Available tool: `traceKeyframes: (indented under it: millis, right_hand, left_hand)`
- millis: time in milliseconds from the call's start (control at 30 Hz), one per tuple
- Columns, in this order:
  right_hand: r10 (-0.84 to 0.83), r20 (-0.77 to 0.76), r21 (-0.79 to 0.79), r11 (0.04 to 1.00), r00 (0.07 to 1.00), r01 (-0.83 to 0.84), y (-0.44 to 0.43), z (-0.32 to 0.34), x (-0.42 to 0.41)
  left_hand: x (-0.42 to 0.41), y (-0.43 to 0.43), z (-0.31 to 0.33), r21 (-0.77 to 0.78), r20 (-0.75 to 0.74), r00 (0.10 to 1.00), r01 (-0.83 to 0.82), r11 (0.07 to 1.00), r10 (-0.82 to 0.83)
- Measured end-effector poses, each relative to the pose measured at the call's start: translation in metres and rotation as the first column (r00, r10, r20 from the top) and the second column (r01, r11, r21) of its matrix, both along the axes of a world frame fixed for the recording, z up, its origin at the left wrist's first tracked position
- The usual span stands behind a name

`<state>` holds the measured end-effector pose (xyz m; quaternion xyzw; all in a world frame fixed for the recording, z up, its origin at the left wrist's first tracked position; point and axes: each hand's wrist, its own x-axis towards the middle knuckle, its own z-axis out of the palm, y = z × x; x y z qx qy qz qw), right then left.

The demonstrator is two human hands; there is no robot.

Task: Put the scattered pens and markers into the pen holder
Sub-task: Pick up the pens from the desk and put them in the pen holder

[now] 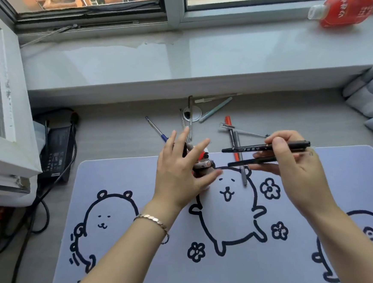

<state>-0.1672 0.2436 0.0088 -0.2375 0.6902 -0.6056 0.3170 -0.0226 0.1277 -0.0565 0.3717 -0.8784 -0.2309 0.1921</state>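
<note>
The pen holder (201, 163) stands at the far edge of the desk mat, mostly hidden behind my left hand (179, 173). Red-capped and white pens stick out of it. My left hand rests against it with straight, spread fingers, index and thumb on either side. My right hand (294, 166) grips two black markers (259, 148) held level, tips pointing left toward the holder. Scattered behind lie a blue pen (158, 130), a teal pen (216, 108), a white pen (213, 98), an orange marker (228, 121), a grey pen (242, 170) and a clear pen (245, 133).
A pale desk mat (145, 256) with bear drawings covers the near desk. A black power adapter (56, 149) with cables sits at the left. A round cable hole (196, 116) is near the sill. A red bottle (347, 9) lies on the windowsill.
</note>
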Motion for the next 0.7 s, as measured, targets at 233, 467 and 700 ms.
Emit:
traceKeyframes:
  millis: [233, 467, 700]
  right_hand:
    - [0.127, 0.140, 0.007, 0.992, 0.982, -0.130, -0.034, -0.023, 0.022]
    - [0.120, -0.550, 0.051, 0.993, 0.826, -0.110, -0.048, -0.068, 0.037]
    - [-0.046, -0.642, -0.212, 0.970, 0.765, -0.120, -0.056, -0.078, 0.046]
  left_hand:
    - [0.003, 0.001, -0.010, 0.283, -0.298, 0.945, -0.050, 0.958, 0.137]
    - [0.018, 0.000, -0.007, 0.323, -0.207, 0.978, 0.080, 0.943, -0.013]
    - [0.029, 0.001, 0.000, 0.468, -0.073, 0.997, 0.028, 0.883, 0.006]
